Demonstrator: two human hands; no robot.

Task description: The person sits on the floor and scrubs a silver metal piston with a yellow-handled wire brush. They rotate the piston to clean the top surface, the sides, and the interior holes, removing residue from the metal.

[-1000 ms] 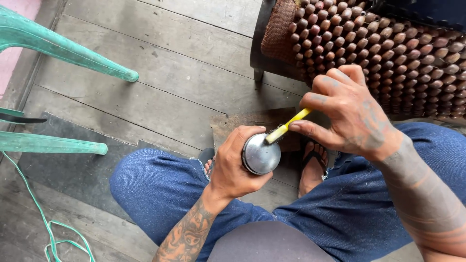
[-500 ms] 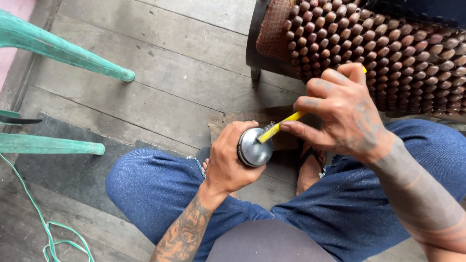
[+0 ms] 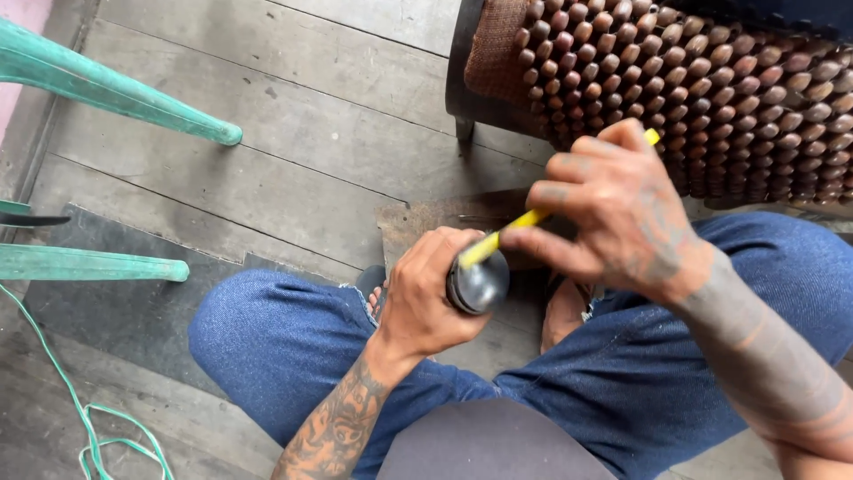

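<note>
The left hand point(image 3: 435, 298) is wrapped tight around a round shiny metal piece point(image 3: 480, 283), fingers curled fully about it, holding it up over the lap between the knees. The right hand point(image 3: 613, 213) comes in from the right, fingers pinched closed on a thin yellow tool point(image 3: 502, 238), gripping it along its middle so one end pokes out behind the knuckles. The tool's near tip sits right on the top edge of the metal piece, touching it where the left thumb curls over.

Both forearms carry tattoos. The person sits cross-legged in blue jeans point(image 3: 267, 347), bare toes just showing beside the left wrist. Under the hands lies a flat brown board point(image 3: 426, 218) on the grey plank floor point(image 3: 293, 133).

Far right, a seat covered in brown wooden beads point(image 3: 711, 80) fills the corner, just behind the right hand. Over on the left, two green chair legs point(image 3: 115, 93) slant across the floor, well apart from the hands, and a green cord point(image 3: 89, 418) loops along the near left edge.
</note>
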